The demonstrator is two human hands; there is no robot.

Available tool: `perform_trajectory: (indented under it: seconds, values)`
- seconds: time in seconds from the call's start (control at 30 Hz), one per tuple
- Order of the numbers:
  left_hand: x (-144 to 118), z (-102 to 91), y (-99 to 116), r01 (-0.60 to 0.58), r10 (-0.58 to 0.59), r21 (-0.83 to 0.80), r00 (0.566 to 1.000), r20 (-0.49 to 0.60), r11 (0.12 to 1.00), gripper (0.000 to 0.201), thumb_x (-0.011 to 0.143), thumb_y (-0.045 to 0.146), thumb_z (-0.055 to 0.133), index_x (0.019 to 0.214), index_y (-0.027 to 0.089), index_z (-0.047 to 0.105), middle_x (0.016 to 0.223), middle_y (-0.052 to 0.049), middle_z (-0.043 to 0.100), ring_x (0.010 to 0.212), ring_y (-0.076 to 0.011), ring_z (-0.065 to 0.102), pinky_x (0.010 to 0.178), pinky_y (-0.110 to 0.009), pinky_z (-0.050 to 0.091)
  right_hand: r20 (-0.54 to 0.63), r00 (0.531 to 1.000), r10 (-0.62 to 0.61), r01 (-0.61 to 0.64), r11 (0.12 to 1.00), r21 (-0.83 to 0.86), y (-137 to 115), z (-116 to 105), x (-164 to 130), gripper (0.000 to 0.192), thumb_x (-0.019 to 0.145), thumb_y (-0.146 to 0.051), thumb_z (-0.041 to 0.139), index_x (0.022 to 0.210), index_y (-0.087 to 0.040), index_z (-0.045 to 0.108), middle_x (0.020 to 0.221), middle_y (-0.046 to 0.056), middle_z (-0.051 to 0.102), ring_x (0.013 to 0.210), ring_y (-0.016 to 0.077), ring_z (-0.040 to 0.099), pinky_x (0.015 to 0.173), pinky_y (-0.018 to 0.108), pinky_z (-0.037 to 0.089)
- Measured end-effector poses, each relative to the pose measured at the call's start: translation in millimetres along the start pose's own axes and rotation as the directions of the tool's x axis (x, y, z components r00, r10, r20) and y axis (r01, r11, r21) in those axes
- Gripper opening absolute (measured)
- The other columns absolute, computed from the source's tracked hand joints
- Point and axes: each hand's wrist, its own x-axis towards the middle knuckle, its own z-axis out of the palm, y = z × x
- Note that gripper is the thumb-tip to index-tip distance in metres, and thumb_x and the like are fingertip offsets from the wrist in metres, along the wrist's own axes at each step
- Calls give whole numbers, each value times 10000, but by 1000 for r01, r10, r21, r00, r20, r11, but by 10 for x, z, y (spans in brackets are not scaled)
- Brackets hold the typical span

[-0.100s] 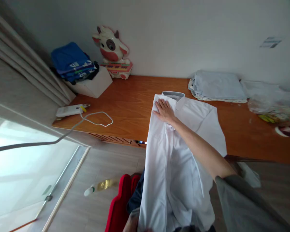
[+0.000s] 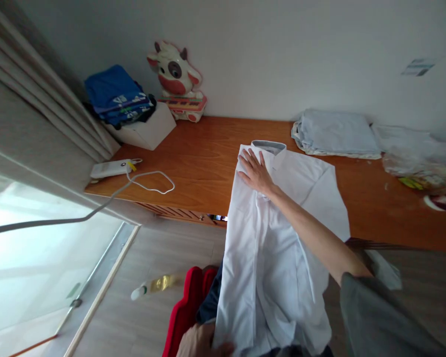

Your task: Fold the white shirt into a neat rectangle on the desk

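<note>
A white long-sleeved shirt [image 2: 278,267] lies with its collar end on the wooden table and hangs over the front edge toward my lap. My right hand [image 2: 256,173] rests flat on its shoulder, just left of the collar, fingers spread. One sleeve [image 2: 235,258] is laid straight down along the shirt's left side. At the bottom of the view my left hand [image 2: 198,341] grips the lower left edge of the shirt; its fingers are blurred and partly cut off by the frame.
On the wooden table [image 2: 204,163] stand a cow-shaped toy keyboard [image 2: 182,84], a box [image 2: 152,129] with blue clothes [image 2: 119,94], and a white power strip [image 2: 109,169]. Folded light cloth [image 2: 336,131] and plastic bags [image 2: 419,153] lie right. A bottle [image 2: 158,284] is on the floor.
My left hand has come up a little further into view at the shirt's lower left edge. The fingers of my right hand are slightly more spread. The view has shifted slightly.
</note>
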Motion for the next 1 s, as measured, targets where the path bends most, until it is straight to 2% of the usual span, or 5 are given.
perform_trajectory:
  seconds: [0.27,0.43,0.57,0.8,1.0]
  values:
    - [592,-56,467,-449,524,273,761,-383,851,260,1047,327,501,1190,239,699,1230,-122,747,1204,-281,685,1018,-422,549,171,949,-264,174,893,414,-1267,99,-2632,704,1033,-289,564,1692,-353,326,1705,15,424,1605,311,350,1340,609,287]
    - [1081,419,611,-561,767,568,604,-216,602,656,1026,212,494,1669,215,363,1732,-99,387,1644,-305,255,1324,-550,247,139,973,185,-224,909,352,-1475,462,-3883,797,979,-225,547,1702,-416,272,1703,23,416,1550,350,438,1189,621,542]
    - [1088,444,652,-535,730,559,651,-206,634,707,1019,261,540,1689,217,319,1767,-117,297,1655,-361,198,1313,-629,242,-35,878,478,-433,821,373,-1264,288,-4276,606,941,-385,636,1496,-610,543,1484,0,648,1386,427,600,1096,738,566]
    - [943,349,1426,-806,814,112,573,-100,581,348,1044,247,508,1359,260,657,1402,-108,690,1438,-290,539,1207,-522,454,-258,307,916,-726,401,559,-476,-6,-4480,635,939,-662,580,1472,-316,581,1480,129,634,1373,384,599,1199,647,440]
    - [1046,978,1485,-902,729,147,418,542,407,176,991,346,622,1003,204,725,974,-94,773,966,-281,727,957,-461,554,142,335,931,-639,114,761,-154,102,-4670,611,765,-692,789,1189,-256,736,1226,102,778,1159,329,723,1064,501,554]
